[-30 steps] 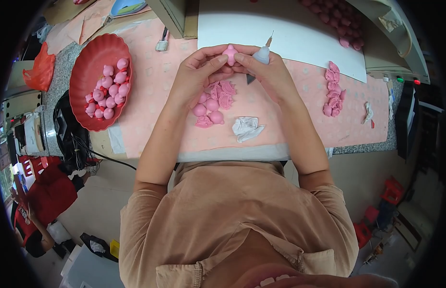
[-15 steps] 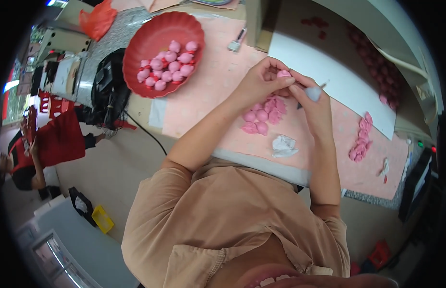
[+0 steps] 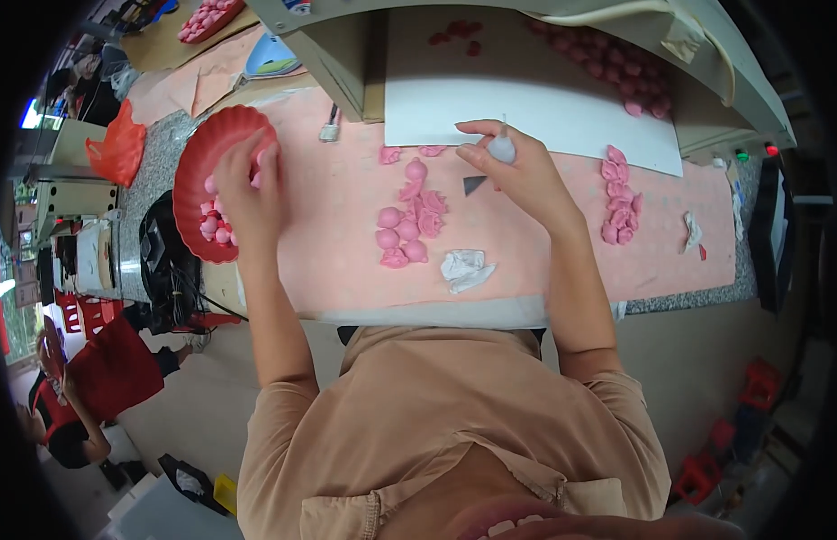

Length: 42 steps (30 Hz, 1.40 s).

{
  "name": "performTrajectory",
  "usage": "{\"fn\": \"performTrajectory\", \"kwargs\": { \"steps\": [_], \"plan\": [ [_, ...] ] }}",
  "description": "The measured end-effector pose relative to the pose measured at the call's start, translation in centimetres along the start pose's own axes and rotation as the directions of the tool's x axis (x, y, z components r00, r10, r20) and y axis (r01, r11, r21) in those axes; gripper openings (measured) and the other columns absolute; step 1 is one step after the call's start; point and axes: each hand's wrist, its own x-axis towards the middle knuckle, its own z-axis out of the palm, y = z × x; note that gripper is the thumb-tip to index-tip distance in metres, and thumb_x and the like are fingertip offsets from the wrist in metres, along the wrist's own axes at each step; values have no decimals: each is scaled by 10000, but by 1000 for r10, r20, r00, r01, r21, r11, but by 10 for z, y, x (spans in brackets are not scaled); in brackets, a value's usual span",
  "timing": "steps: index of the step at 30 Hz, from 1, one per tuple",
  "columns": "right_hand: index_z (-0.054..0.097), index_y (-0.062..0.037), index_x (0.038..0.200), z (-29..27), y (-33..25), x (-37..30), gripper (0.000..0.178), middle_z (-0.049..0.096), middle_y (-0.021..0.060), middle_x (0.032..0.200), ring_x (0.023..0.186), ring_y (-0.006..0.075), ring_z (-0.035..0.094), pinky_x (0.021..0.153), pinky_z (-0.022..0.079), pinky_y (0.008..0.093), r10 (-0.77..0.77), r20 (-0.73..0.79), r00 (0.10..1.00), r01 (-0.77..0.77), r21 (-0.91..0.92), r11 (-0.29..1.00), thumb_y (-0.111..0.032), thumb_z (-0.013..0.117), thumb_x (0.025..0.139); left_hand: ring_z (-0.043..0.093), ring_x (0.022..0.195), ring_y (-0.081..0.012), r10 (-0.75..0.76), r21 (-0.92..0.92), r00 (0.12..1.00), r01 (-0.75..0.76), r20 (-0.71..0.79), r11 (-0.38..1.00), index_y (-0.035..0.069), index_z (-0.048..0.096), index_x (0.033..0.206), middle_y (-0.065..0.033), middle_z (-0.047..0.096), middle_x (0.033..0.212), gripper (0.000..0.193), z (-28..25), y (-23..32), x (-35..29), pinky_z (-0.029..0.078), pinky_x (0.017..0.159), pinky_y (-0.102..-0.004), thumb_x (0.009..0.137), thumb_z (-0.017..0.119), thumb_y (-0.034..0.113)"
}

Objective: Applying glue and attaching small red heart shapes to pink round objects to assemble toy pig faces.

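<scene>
My left hand (image 3: 249,200) reaches into the scalloped red bowl (image 3: 195,148) at the left. Its fingers are closed around a small pink ball-shaped piece (image 3: 257,171), partly hidden by them. Other pink pieces with red parts (image 3: 217,225) lie in the bowl. Over the mat, my right hand (image 3: 531,184) grips a small translucent squeeze bottle (image 3: 501,148) with a thin tip, its thumb and forefinger apart. A dark triangular piece (image 3: 473,184) shows beside that hand; whether it is held I cannot tell. Between my hands lie pink balls (image 3: 407,230) and crumpled pink pieces (image 3: 430,216).
A pale pink mat (image 3: 328,225) covers the table. On it are a crumpled white wrapper (image 3: 466,268), a row of pink pieces (image 3: 620,202) and a small brush (image 3: 330,126). A shelf-like housing (image 3: 346,58) overhangs a white sheet (image 3: 535,117). A person in red (image 3: 117,369) is at far left.
My hands have parted. The left went from the middle to the red bowl with a pink piece; the right keeps the bottle. The view has shifted, with the table appearing more level.
</scene>
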Motion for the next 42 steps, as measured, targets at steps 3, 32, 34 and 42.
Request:
{"fn": "performTrajectory", "kwargs": {
  "steps": [3, 32, 34, 42],
  "plan": [
    [657, -56, 1087, -17, 16, -1, 231, 551, -17, 805, 755, 70, 536, 699, 454, 210, -124, -40, 991, 119, -108, 987, -172, 630, 890, 597, 765, -230, -132, -368, 912, 285, 388, 885, 22, 648, 1029, -124, 652, 953, 201, 36, 52, 15, 477, 715, -339, 846, 637, 104],
    [671, -64, 1049, -8, 0, 77, 218, 613, 79, 964, 929, 196, 586, 837, 461, 301, -435, 23, 900, 429, -223, 875, -71, 635, 834, 525, 686, -87, -105, -540, 533, 802, 840, -253, 99, 525, 1030, -14, 546, 872, 122, 79, 79, 8, 386, 511, -207, 950, 553, 187],
    [643, -69, 1129, -2, -9, 54, 298, 599, 70, 1007, 910, 168, 587, 835, 472, 283, -372, 100, 923, 384, -146, 912, -36, 635, 834, 462, 572, -33, -61, -549, 546, 822, 835, -151, 79, 516, 1022, 3, 565, 759, 184, 79, 101, 9, 329, 450, -179, 932, 603, 214],
    [636, -45, 1121, 27, 13, 36, 316, 626, 56, 1021, 951, 137, 584, 857, 464, 268, -290, -43, 956, 291, 15, 957, -83, 704, 815, 421, 552, -27, 10, -456, 482, 836, 876, -305, 98, 543, 990, 33, 503, 686, 133, 87, 103, -9, 304, 449, -179, 944, 575, 219]
  ]
}}
